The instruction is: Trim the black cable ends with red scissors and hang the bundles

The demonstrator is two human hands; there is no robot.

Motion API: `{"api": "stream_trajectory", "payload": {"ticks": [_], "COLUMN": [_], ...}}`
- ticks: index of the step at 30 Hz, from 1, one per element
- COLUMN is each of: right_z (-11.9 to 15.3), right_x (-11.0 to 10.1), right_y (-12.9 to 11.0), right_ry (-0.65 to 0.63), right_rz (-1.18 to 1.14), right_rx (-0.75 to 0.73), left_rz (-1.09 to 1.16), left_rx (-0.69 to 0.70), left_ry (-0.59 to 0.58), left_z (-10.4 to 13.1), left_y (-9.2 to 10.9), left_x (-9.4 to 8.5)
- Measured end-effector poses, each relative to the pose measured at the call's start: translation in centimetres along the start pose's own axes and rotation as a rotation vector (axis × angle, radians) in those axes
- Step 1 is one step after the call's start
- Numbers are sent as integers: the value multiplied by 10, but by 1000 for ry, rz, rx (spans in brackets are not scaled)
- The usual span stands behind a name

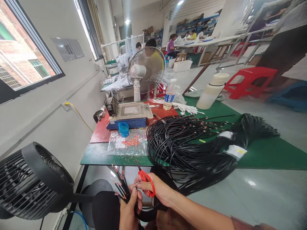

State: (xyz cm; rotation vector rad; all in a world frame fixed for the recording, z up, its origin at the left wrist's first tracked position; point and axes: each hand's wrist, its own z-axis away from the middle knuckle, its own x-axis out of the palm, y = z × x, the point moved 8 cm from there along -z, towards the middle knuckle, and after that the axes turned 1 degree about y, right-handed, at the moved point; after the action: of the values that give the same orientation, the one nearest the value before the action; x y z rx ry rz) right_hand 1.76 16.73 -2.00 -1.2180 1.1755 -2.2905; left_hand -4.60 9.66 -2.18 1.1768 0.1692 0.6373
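Left hand (128, 204) closed around a small bundle of black cable ends (121, 185), stripped tips fanned upward and to the left, below the table edge. Right hand (153, 190) clamped on red-handled scissors (146, 182), fingers through the loops, blades pointing up toward the table's near edge, just beside the cable ends; contact between blades and cables not discernible. Both hands touching at the thumbs. Behind the hands, large coil of black cables (192, 147) on the green table (263, 153), spilling over the near edge, white labels on its right part. Left of coil: clear plastic sheet (120, 145) with red wire trimmings (131, 140), blue cup (123, 129), grey-and-blue bench machine (130, 115). Further back: white desk fan (146, 68), water bottle (169, 95), white cylindrical container (211, 91). Black floor fan (35, 182) at lower left. Red stool (249, 81) on floor at right. Other people seated at distant benches.
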Motion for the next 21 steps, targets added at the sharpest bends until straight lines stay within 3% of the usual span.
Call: {"api": "stream_trajectory", "payload": {"ticks": [9,16,21], "right_z": [-2,0,1], "right_x": [5,-2,-1], "right_y": [1,-2,-5], "right_ry": [-32,43,66], "right_rz": [-48,55,42], "right_rx": [-89,-124,-92], "left_rz": [-33,-45,11], "left_rx": [32,12,25], "left_ry": [160,221,209], "left_z": [-2,-3,-2], "left_y": [-7,-12,-8], "left_x": [-10,-19,-15]}}
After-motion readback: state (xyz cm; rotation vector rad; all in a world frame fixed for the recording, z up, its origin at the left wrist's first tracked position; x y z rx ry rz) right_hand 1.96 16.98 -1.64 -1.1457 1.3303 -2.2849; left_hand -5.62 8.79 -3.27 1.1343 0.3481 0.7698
